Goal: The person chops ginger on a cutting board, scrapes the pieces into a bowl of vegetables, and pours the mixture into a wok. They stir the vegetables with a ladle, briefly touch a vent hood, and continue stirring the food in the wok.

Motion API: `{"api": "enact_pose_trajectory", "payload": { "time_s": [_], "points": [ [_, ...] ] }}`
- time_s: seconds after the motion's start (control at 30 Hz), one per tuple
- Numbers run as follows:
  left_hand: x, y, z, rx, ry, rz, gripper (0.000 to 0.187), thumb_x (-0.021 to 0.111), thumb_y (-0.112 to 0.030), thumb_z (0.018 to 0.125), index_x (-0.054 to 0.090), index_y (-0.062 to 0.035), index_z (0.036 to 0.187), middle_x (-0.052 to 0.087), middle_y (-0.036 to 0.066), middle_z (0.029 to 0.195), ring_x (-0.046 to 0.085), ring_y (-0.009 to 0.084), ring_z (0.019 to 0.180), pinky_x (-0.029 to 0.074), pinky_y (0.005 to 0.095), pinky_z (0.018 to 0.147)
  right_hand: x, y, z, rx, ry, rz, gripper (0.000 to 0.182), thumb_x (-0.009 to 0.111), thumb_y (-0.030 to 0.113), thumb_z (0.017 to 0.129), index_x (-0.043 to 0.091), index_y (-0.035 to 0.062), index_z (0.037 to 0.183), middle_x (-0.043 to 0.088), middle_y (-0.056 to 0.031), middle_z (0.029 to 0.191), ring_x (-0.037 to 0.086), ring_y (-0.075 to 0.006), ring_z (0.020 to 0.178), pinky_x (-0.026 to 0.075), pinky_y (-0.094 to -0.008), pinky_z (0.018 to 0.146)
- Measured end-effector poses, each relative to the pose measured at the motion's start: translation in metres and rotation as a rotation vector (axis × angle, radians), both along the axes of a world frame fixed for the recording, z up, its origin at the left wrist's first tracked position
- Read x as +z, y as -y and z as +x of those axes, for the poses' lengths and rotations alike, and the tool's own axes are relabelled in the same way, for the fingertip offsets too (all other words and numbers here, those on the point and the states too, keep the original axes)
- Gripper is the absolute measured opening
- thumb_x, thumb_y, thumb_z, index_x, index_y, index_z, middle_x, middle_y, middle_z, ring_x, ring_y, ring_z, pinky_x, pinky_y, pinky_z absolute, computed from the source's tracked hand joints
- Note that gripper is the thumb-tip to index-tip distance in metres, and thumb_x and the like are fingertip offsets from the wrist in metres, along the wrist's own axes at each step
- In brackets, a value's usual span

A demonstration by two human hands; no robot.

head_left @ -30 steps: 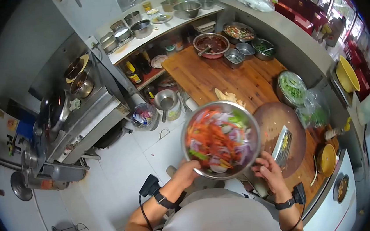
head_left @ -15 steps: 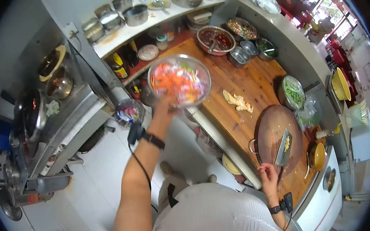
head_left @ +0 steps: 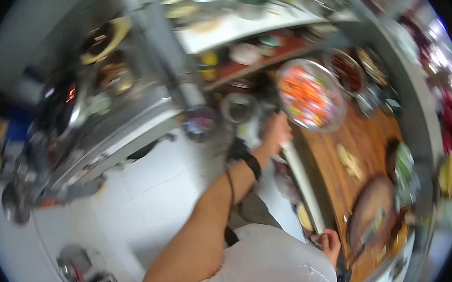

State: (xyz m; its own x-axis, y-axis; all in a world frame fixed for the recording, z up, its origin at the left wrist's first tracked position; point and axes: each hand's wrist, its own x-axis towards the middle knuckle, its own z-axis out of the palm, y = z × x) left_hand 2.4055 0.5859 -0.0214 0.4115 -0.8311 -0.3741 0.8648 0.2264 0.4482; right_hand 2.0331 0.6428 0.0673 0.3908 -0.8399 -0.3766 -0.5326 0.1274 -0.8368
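Note:
A metal bowl (head_left: 286,115) of shredded orange, white and purple vegetables rests on the wooden counter (head_left: 321,151). Just off the bowl's near-left rim is my left hand (head_left: 277,132), fingers curled in with nothing showing in them. Low by the counter's front edge, my right hand (head_left: 330,243) has its fingers bent inward and looks empty, though blurred. Near it lies a round chopping board (head_left: 362,209) with a cleaver (head_left: 375,224) on top. A pale knobby piece of ginger (head_left: 349,162) sits between the board and the bowl.
Behind the vegetable bowl stands a bowl of dark red sauce (head_left: 344,71). Greens in a bowl (head_left: 403,164) stand beyond the chopping board. A shelf (head_left: 217,38) with pots runs along the back. On the left is a metal stove (head_left: 147,106), with white floor (head_left: 134,202) before it.
The vegetable bowl went from my left hand onto the counter, and that hand came away from it. My right hand moved back from the cleaver handle. The whole view swung left and blurred.

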Motion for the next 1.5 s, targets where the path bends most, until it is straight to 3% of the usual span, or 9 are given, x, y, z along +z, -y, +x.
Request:
{"api": "enact_pose_trajectory", "payload": {
  "time_s": [0.13, 0.27, 0.33, 0.43, 0.7, 0.8, 0.93, 1.27, 1.5],
  "points": [
    [-0.08, -0.122, -0.019, -0.079, 0.222, 0.334, 0.013, 0.05, -0.018, 0.082, 0.05, -0.012, 0.071, 0.048, -0.003, 0.064, 0.048, 0.0087, 0.058, 0.042, 0.0224, 0.055, -0.04, 0.054, 0.072, 0.207, 0.241, 0.124, 0.007, 0.044, 0.008, 0.086, 0.048, 0.0021, 0.086, 0.05, -0.0019, 0.061, 0.045, -0.0069, 0.048, 0.038, -0.0204, 0.046],
    [-0.138, -0.292, 0.001, 0.284, 0.121, 0.902, 0.02, 0.048, -0.012, 0.083, 0.047, -0.0046, 0.102, 0.053, 0.006, 0.077, 0.058, 0.0171, 0.067, 0.043, 0.0252, 0.047, -0.024, 0.074, 0.205, 0.521, 0.298, 0.076, 0.009, 0.042, 0.005, 0.084, 0.05, -0.0005, 0.087, 0.049, -0.0012, 0.059, 0.046, -0.0065, 0.047, 0.038, -0.0195, 0.045],
    [-0.166, -0.385, 0.021, 0.391, 0.524, 1.204, 0.034, 0.064, -0.004, 0.064, 0.05, -0.002, 0.094, 0.057, 0.007, 0.068, 0.054, 0.0134, 0.052, 0.046, 0.0267, 0.048, -0.002, 0.067, 0.268, 0.689, 0.305, 0.037, 0.01, 0.042, 0.004, 0.084, 0.05, -0.0003, 0.088, 0.05, -0.0015, 0.058, 0.048, -0.0069, 0.048, 0.039, -0.0202, 0.045],
    [-0.105, -0.472, 0.068, 1.003, 0.308, 1.122, 0.025, 0.05, 0.0, 0.072, 0.049, -0.0036, 0.096, 0.055, 0.004, 0.068, 0.051, 0.013, 0.052, 0.04, 0.0246, 0.042, 0.036, 0.028, 0.349, 0.948, 0.311, -0.065, 0.012, 0.041, 0.002, 0.083, 0.05, 0.0004, 0.091, 0.05, -0.0023, 0.057, 0.05, -0.0078, 0.05, 0.041, -0.0217, 0.047],
    [0.073, -0.627, 0.313, 1.03, 1.451, 1.699, 0.025, 0.049, -0.014, 0.08, 0.049, 0.0044, 0.098, 0.057, 0.015, 0.087, 0.055, 0.0258, 0.081, 0.042, 0.0319, 0.076, -0.028, -0.106, 0.414, 1.072, 0.078, -0.033, 0.014, 0.045, 0.007, 0.082, 0.051, 0.0019, 0.094, 0.055, -0.0068, 0.057, 0.055, -0.0115, 0.052, 0.045, -0.0254, 0.051],
    [0.099, -0.644, 0.385, 0.652, 0.807, 1.401, 0.024, 0.051, -0.014, 0.079, 0.049, 0.002, 0.097, 0.057, 0.01, 0.08, 0.056, 0.0177, 0.068, 0.046, 0.028, 0.06, -0.04, -0.161, 0.427, 0.984, 0.092, 0.067, 0.014, 0.044, 0.001, 0.081, 0.05, 0.0014, 0.093, 0.053, -0.006, 0.055, 0.054, -0.0108, 0.052, 0.046, -0.0252, 0.051],
    [0.088, -0.632, 0.418, 0.654, -0.131, 0.184, 0.008, 0.051, -0.012, 0.079, 0.051, -0.0078, 0.085, 0.043, -0.003, 0.058, 0.04, 0.006, 0.044, 0.033, 0.0174, 0.037, -0.008, -0.207, 0.455, 1.01, 0.038, -0.1, 0.014, 0.045, 0.003, 0.079, 0.052, 0.0031, 0.091, 0.055, -0.0109, 0.057, 0.058, -0.0199, 0.053, 0.047, -0.029, 0.052],
    [0.065, -0.517, 0.288, 0.908, 1.263, 1.189, 0.026, 0.051, -0.003, 0.078, 0.04, 0.0023, 0.101, 0.044, 0.005, 0.072, 0.045, 0.0141, 0.058, 0.042, 0.028, 0.05, 0.022, -0.235, 0.437, 0.726, 0.216, -0.267, 0.024, 0.049, 0.007, 0.077, 0.05, 0.0045, 0.101, 0.058, -0.0161, 0.077, 0.058, -0.0306, 0.066, 0.047, -0.0348, 0.059],
    [0.063, -0.479, 0.166, 0.352, 1.927, 0.813, 0.043, 0.053, -0.015, 0.081, 0.038, 0.0074, 0.114, 0.047, 0.025, 0.107, 0.052, 0.0275, 0.092, 0.043, 0.034, 0.075, 0.026, -0.271, 0.394, 0.637, 0.541, -0.092, 0.045, 0.05, 0.024, 0.081, 0.035, 0.0013, 0.117, 0.053, -0.0144, 0.102, 0.054, -0.0264, 0.089, 0.044, -0.0338, 0.076]
  ]
}}
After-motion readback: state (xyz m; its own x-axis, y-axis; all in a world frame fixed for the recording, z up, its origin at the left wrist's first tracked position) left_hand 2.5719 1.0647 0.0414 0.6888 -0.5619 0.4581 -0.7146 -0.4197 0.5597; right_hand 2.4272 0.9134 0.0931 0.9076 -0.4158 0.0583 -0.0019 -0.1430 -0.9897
